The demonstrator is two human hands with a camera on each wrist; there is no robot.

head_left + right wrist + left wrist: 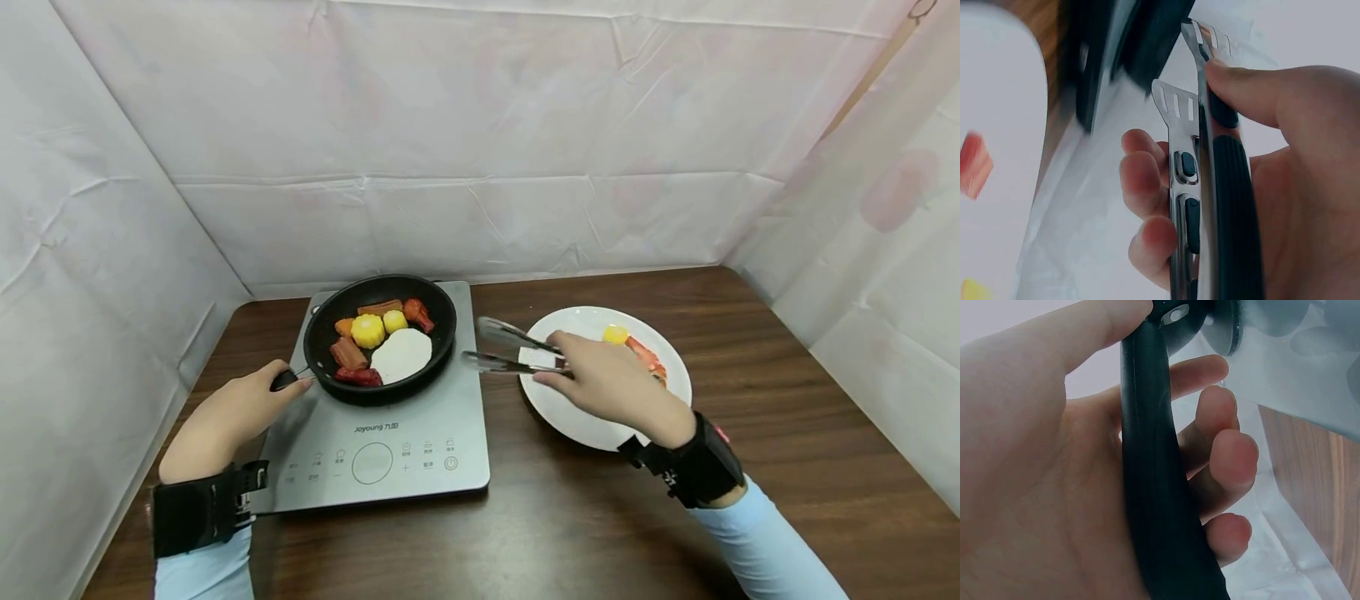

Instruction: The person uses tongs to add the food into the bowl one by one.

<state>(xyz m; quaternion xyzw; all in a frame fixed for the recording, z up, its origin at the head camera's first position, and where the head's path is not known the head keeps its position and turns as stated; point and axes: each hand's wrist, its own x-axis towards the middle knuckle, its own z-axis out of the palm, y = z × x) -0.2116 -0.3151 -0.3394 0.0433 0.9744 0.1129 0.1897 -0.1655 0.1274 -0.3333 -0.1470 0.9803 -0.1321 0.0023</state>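
My left hand (232, 412) grips the black handle (1154, 456) of a frying pan (322, 337), fingers curled round it. The pan is over the cooktop; I cannot tell whether it touches. Inside lie a flat white piece (402, 357), yellow corn pieces (367, 331), ridged brown pieces (348, 353) and red pieces (358, 377). My right hand (618, 379) holds metal tongs (1235, 212) with dark grips, thumb on one arm and fingers round the other. Their slotted tips are apart with nothing between them, pointing left towards the pan. This hand is above a white plate (573, 321).
A silver induction cooktop (442, 425) is on the left of the brown wooden table (525, 525). On the plate lie a yellow piece (615, 334) and an orange-red piece (647, 358), partly behind my right hand. White sheeting (480, 125) encloses the back and sides.
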